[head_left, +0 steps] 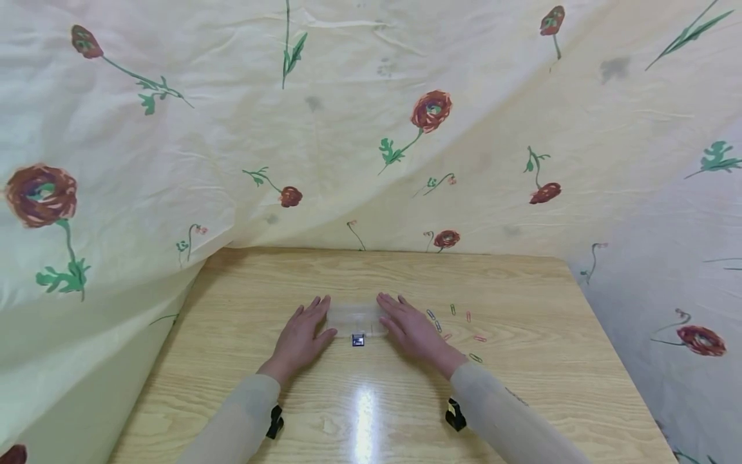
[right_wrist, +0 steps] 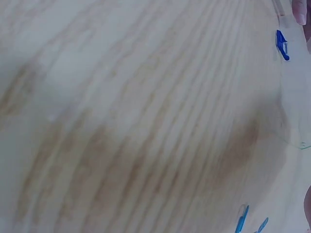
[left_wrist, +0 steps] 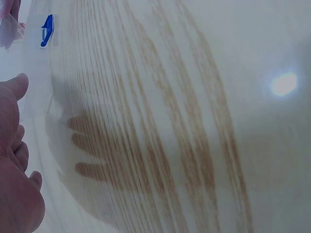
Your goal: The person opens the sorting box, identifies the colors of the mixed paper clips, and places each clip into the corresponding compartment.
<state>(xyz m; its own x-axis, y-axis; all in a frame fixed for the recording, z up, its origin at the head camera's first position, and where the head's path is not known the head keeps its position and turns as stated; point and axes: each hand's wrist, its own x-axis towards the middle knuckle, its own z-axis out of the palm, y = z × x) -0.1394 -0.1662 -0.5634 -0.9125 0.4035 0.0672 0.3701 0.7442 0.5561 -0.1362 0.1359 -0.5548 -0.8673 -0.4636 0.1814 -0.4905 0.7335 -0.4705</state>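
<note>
A clear plastic box (head_left: 355, 314) with a blue latch (head_left: 358, 340) on its near side lies on the table between both hands. My left hand (head_left: 303, 336) is at the box's left end, fingers extended, with the thumb near the front corner. At the right end, my right hand (head_left: 413, 328) has its fingers stretched along the box. The latch (left_wrist: 47, 30) shows at the upper left of the left wrist view, and the same latch (right_wrist: 282, 45) at the upper right of the right wrist view. Whether the box holds anything cannot be made out.
Several loose paper clips lie right of my right hand, among them a blue paper clip (head_left: 438, 326), a pink paper clip (head_left: 480, 338) and a green paper clip (head_left: 475, 357). A flowered cloth (head_left: 348, 129) hangs behind and beside the wooden table (head_left: 278, 270).
</note>
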